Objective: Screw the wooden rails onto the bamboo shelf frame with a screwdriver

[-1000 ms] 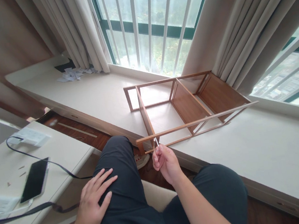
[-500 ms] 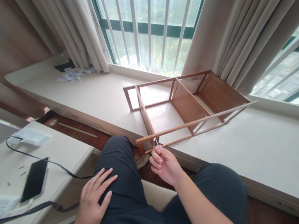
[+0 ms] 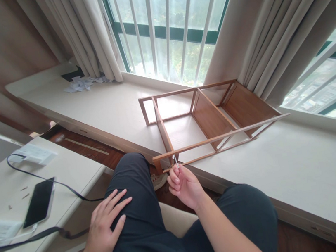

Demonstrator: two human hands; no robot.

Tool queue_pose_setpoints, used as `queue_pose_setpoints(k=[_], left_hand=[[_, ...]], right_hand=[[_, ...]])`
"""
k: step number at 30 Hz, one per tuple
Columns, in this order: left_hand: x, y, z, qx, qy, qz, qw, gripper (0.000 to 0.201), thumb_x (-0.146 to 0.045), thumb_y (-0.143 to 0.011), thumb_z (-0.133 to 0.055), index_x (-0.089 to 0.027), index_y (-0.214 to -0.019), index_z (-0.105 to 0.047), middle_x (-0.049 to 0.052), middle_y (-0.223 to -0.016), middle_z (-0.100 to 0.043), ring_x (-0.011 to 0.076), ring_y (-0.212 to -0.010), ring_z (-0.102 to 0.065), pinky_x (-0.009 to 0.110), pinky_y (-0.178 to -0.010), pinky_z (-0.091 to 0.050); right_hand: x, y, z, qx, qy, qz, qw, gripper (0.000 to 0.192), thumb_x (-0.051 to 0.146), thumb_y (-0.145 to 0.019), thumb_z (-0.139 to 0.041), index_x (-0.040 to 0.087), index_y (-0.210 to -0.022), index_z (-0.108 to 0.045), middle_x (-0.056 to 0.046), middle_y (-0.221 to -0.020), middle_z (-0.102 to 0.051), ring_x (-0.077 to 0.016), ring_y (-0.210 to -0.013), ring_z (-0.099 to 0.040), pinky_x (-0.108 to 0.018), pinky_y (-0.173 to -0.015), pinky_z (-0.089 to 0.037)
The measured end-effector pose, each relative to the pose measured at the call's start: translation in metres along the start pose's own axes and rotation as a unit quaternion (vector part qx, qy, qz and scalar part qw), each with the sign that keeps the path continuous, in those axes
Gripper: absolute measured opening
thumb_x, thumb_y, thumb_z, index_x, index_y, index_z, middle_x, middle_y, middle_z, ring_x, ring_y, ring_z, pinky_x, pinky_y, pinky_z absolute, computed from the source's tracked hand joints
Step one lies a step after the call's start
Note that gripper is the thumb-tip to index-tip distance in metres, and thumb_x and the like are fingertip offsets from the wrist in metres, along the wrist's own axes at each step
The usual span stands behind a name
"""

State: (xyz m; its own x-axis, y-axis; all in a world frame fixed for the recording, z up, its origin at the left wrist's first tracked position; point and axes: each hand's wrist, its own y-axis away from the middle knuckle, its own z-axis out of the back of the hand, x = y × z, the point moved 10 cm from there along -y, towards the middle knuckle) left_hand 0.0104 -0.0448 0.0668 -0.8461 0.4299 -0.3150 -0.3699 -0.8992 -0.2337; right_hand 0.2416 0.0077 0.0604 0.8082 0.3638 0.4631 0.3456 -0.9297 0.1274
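Observation:
My right hand (image 3: 186,186) is closed, pinching a thin metal rod-like tool (image 3: 176,160). The rod's tip meets the near corner of a brown wooden shelf frame (image 3: 203,142), which lies on its side. What the tip touches there is too small to make out. My left hand (image 3: 111,221) rests flat on my left thigh, fingers spread, holding nothing. Dark trousers (image 3: 136,189) cover my legs on both sides of the right forearm.
The frame lies on a white window ledge (image 3: 301,165) with scraps of paper (image 3: 82,83) at its far left. On the white desk (image 3: 77,172) at left are a phone (image 3: 39,202), a white power strip (image 3: 37,154), a black cable (image 3: 70,187) and several small pieces (image 3: 25,195).
My right hand has shifted very slightly, with the rod still at the frame's corner. The left hand and the frame have not moved.

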Motion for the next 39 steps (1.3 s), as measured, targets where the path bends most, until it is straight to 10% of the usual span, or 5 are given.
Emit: queue_pose_setpoints(k=[39], left_hand=[[0.0002,0.0004,0.0000,-0.001,0.000,-0.001,1.000,0.038,-0.038,-0.096,-0.045,-0.035,-0.128,-0.066,-0.001,-0.145,-0.058,0.0274,-0.139,-0.046,0.045,-0.113,-0.035]], right_hand=[[0.0044,0.0004,0.0081,-0.029,0.031,0.037,0.998,0.025,0.033,-0.092,-0.064,0.018,-0.074,-0.055,0.003,-0.057,-0.050,-0.0096,-0.046,-0.040,-0.020,-0.040,-0.034]])
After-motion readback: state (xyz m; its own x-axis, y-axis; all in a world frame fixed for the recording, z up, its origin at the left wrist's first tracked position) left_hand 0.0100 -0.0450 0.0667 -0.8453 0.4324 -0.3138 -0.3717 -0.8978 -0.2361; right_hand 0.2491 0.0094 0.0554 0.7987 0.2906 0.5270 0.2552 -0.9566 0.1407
